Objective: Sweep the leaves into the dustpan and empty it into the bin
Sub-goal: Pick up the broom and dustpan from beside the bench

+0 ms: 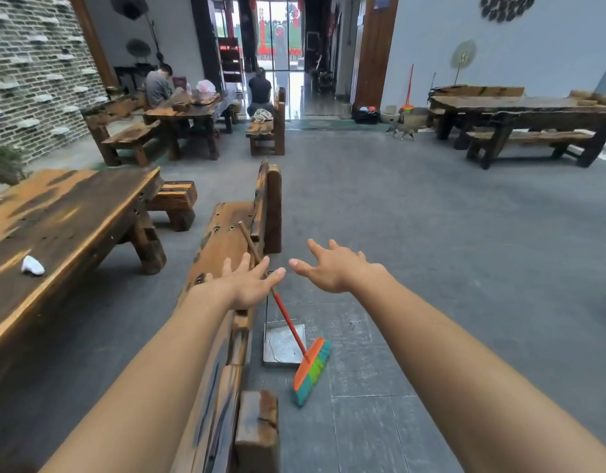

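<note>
**Head view: broom and dustpan in reach, both hands empty**

1. Broom point(311, 373). The brush head sits on the floor point(431, 254), orange-backed with green and teal bristles. Its long axis runs up and away to the left, a red lower shaft giving way to wood. The top leans on the bench point(226, 240).
2. Dustpan point(281, 346). A flat metal tray on the floor just behind the brush head, with the shaft crossing over it. A thin upright handle rises beside the bench.
3. Left hand point(242, 285). Fingers spread wide, holding nothing, directly over the mid-shaft. This is the nearer hand. Contact with the shaft cannot be told.
4. Right hand point(335, 268). Fingers spread wide, holding nothing, just right of the shaft and apart from it.
5. Judgement: the left hand is placed to close round the slanted shaft, and the right hand to take the dustpan handle.
6. Beyond: table point(56, 213) at left, seated people point(158, 85), second broom point(409, 87) at the far wall.

Not made out: the part of the shaft under the left hand is hidden. No leaves can be picked out on the floor, and no bin can be identified.
</note>
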Demonstrator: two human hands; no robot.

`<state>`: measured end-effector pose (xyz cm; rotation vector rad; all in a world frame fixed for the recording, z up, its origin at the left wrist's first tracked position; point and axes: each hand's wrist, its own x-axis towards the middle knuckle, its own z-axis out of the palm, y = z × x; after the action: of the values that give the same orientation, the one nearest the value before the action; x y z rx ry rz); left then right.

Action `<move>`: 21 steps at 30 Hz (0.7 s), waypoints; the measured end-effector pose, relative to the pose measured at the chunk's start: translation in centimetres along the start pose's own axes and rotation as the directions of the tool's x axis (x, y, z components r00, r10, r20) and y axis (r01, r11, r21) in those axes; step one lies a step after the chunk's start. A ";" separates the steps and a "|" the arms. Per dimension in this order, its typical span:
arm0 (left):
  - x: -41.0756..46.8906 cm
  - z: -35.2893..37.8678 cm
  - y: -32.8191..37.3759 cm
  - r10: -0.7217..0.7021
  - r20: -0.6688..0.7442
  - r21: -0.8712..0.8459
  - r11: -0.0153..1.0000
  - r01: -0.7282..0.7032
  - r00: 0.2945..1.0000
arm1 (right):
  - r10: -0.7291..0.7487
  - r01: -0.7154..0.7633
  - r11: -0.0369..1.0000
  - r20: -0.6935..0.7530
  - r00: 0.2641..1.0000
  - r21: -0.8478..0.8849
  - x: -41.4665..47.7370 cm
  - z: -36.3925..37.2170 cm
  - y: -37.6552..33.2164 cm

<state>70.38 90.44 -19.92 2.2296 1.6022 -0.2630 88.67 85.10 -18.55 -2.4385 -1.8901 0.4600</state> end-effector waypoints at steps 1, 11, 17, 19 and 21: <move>0.5 0.2 0.1 0.011 0.011 0.009 1.000 -0.011 1.000 | -0.003 0.003 1.000 -0.002 1.000 -0.005 0.5 0.1 0.1; 16.4 1.6 4.4 -0.017 0.069 -0.011 1.000 0.018 0.997 | -0.014 0.014 1.000 0.090 0.996 0.002 16.6 0.4 6.4; 25.2 2.6 3.5 -0.166 0.121 -0.098 0.979 0.178 0.979 | -0.150 0.149 0.989 0.186 0.971 0.021 28.2 1.8 6.7; 29.4 2.8 2.8 -0.202 0.145 -0.117 0.969 0.219 0.969 | -0.173 0.164 0.985 0.245 0.954 0.056 33.0 2.2 6.6; 32.8 3.5 2.9 -0.204 0.175 -0.161 0.959 0.232 0.963 | -0.190 0.187 0.982 0.271 0.944 0.036 36.4 2.8 6.9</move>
<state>84.24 116.69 -34.51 1.8515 1.7141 -0.3304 102.63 117.39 -30.44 -2.2539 -2.1906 0.8305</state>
